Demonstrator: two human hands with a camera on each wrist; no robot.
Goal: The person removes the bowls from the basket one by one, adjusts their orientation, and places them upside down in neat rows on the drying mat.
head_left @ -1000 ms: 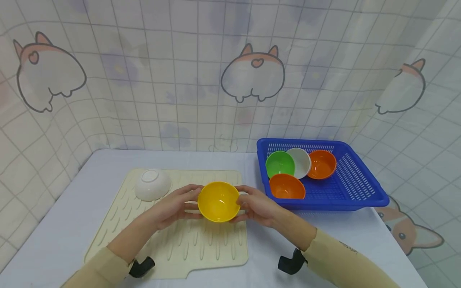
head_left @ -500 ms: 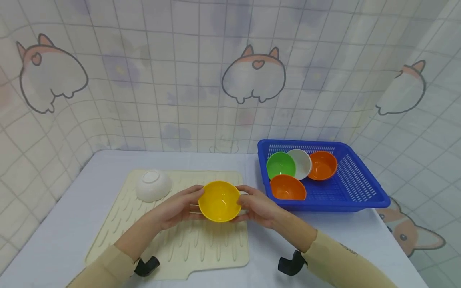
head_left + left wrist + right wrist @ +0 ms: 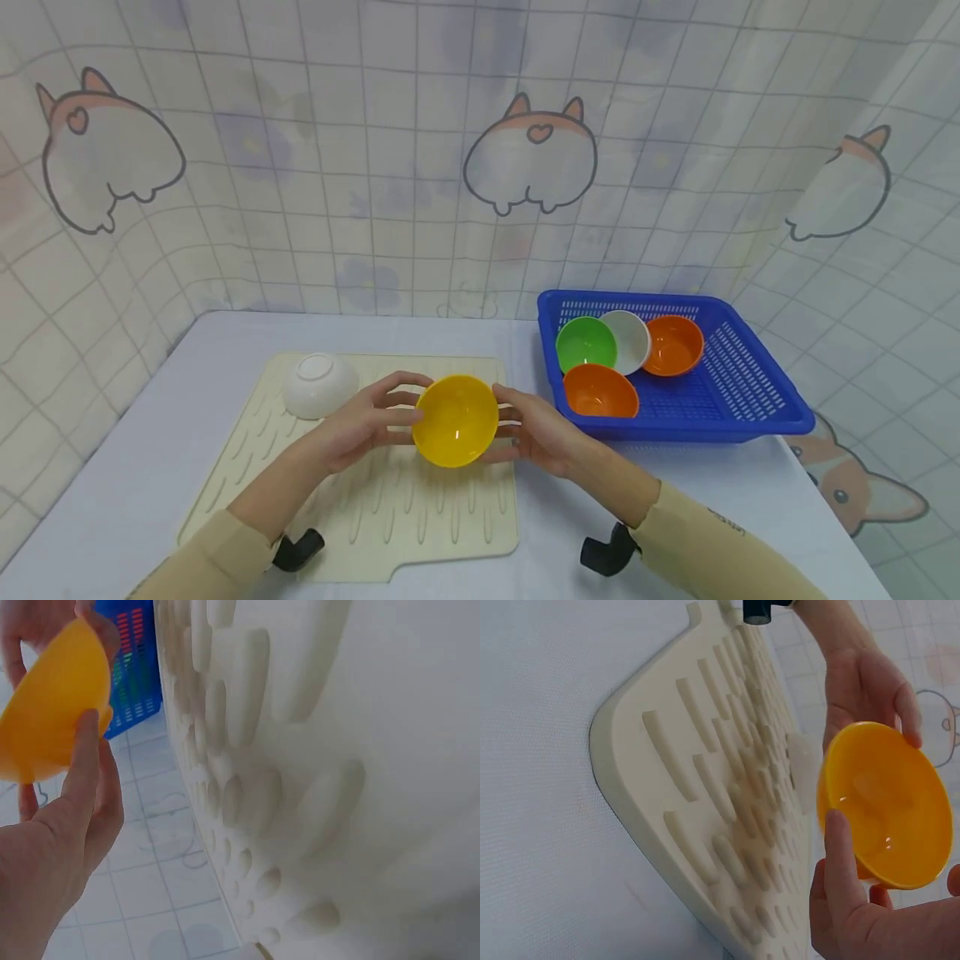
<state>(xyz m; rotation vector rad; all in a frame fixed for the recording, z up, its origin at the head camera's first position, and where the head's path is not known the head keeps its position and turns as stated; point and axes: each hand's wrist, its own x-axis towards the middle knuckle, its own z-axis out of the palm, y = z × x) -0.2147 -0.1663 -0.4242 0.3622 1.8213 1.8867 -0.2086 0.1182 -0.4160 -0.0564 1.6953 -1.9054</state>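
Above the cream ridged mat (image 3: 420,533), a yellow bowl (image 3: 456,421) is held between both hands, its opening tilted toward the head camera. On one side my left hand (image 3: 360,429) grips it, thumb at the rim and the other fingers spread behind. My right hand (image 3: 543,429) holds the opposite side, fingers around the outer wall. The right wrist view shows the smooth, glossy inside of the bowl (image 3: 889,810); the left wrist view shows its outer side. A white bowl (image 3: 320,386) sits upside down at the mat's back left.
A blue perforated basket (image 3: 720,417) stands at the back right of the white-covered table (image 3: 585,483). Inside are a green bowl (image 3: 587,343), a white bowl (image 3: 628,342) and two orange bowls (image 3: 673,346). A patterned curtain (image 3: 375,167) surrounds the table.
The left fingers have spread wider and shifted along the bowl's side. The right thumb, earlier over the rim, has drawn back. The bowl has turned slightly and stays over the mat.
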